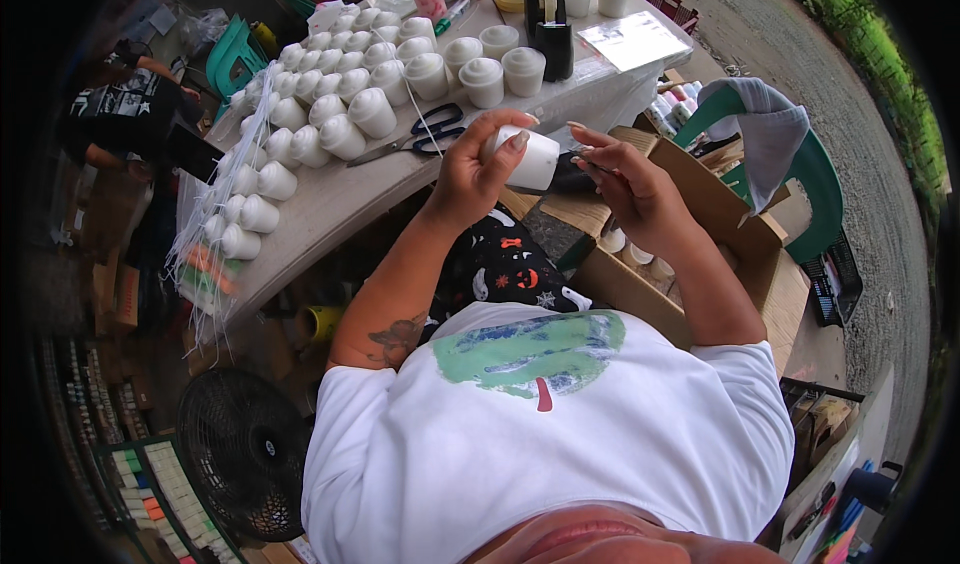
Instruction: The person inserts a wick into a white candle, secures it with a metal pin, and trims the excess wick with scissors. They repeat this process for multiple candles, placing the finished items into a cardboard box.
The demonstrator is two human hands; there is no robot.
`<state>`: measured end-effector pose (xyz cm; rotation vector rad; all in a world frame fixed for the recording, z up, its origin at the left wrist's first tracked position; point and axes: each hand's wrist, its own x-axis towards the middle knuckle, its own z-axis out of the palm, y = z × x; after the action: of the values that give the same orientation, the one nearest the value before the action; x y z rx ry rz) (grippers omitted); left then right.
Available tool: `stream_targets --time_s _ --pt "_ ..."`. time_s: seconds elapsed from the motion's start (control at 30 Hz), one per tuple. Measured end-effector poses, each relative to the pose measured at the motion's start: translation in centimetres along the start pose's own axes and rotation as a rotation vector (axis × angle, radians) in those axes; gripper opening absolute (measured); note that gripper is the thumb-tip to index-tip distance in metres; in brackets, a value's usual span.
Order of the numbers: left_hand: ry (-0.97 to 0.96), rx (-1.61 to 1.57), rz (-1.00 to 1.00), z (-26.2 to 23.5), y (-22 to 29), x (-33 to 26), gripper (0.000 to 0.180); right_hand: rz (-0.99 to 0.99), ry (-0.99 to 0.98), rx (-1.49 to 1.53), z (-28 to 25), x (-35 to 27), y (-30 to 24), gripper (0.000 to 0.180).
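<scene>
My left hand (476,167) is closed round a white cup-shaped candle (538,162), tilted with its flat end toward the right. Close beside that end is my right hand (635,186), its thumb and fingertips pinched together; a small dark thing seems to be between them, too small to name. Rows of similar white candles (372,114) cover the table (300,226) ahead and to the left. Thin white strings (262,114) run over them and hang off the left edge. Dark-handled scissors (432,129) lie at the near edge, left of my left hand.
A black tape dispenser (549,39) and a white sheet (636,42) are on the table's right part. Open cardboard boxes (735,189) stand at my right, before a green chair (822,189) with a cloth. A black fan (243,454) is lower left; another person (118,109) is far left.
</scene>
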<state>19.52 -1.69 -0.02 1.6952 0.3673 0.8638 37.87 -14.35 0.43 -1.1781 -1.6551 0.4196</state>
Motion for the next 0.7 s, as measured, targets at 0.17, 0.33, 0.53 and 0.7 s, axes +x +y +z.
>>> stream_targets --time_s 0.17,0.33,0.53,0.7 --pt "-0.038 0.043 0.094 1.9 -0.2 1.4 0.020 0.091 -0.074 0.062 -1.7 -0.7 -0.1 0.028" --pt "-0.061 0.046 0.055 3.0 -0.4 2.0 0.020 0.104 -0.058 0.165 -2.5 -1.6 0.9 0.029" --pt "-0.055 0.038 0.060 4.0 -0.9 2.9 0.020 0.094 -0.030 0.021 -2.9 -2.0 0.9 0.031" --pt "-0.025 0.061 0.053 5.3 -1.4 3.3 0.019 0.030 -0.048 -0.178 -3.8 -2.6 1.2 0.034"
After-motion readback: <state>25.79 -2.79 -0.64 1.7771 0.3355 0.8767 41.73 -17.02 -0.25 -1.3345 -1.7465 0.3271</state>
